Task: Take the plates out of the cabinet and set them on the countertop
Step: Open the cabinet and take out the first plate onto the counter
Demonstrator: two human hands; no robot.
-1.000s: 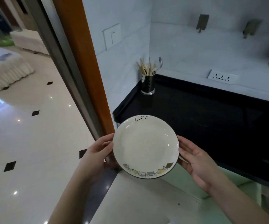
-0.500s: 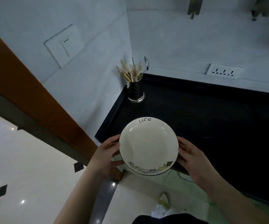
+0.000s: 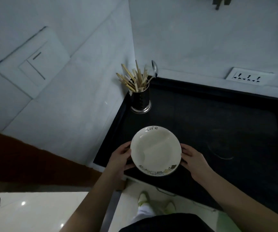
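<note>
Left hand [image 3: 120, 157]: curled against left rim of plate [image 3: 155, 150], fingers under the edge, thumb side on the rim; clamped on it.
Right hand [image 3: 194, 159]: spread along right rim of same plate, fingers partly extended, gripping the edge.
Plate: white, shallow, upright face to camera, "Life" lettered at far rim, band of small coloured motifs at near rim; held between both hands above near left corner of worktop [image 3: 218, 131]; contact with surface cannot be told.
Worktop: black, glossy, bounded by raised dark lip along back and left walls; faint ring marks to the right of the plate.
Utensil holder [image 3: 140, 102]: metal cylinder, upright in the far left corner of the worktop, well apart from plate; filled with chopsticks [image 3: 133, 77] fanned leftward and one spoon [image 3: 154, 68].
Walls: pale tile; light switch [image 3: 32, 64] on left wall, socket strip [image 3: 248, 78] on back wall just above the lip.
Edges: near edge of worktop just below the plate; wooden door frame [image 3: 26, 158] at left; white floor [image 3: 34, 211] with dark diamond inlay below.
Open room: broad bare surface right of and behind the plate.
</note>
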